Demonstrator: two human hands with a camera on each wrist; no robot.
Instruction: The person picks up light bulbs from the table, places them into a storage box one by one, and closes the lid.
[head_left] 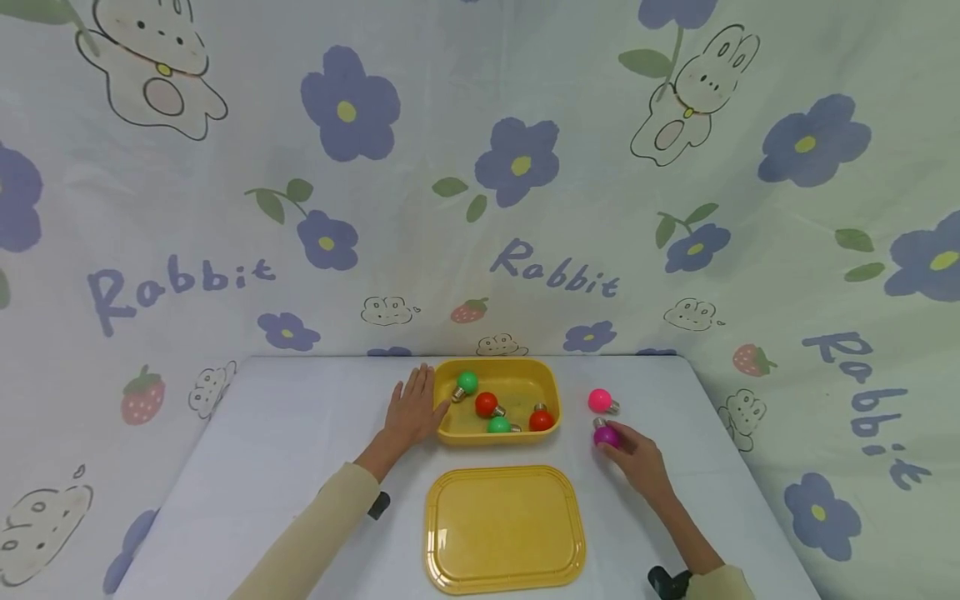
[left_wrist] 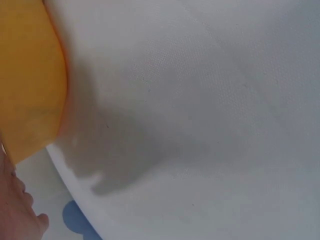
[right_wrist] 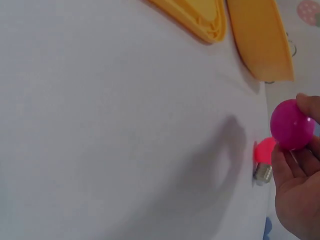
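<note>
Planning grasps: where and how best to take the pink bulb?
Pinch the pink bulb by its round globe, probably from above: it lies on its side, globe toward the yellow box, metal base pointing away. The right hand, holding the purple bulb, is on its near side.

There are six bulbs (head_left: pixel 604 437), one tub (head_left: pixel 521 385), seemingly one lid (head_left: pixel 504 529).

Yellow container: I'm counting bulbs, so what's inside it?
Two green bulbs and two red bulbs. The near wall hides the lower edge of the front green bulb and anything low behind that wall.
</note>
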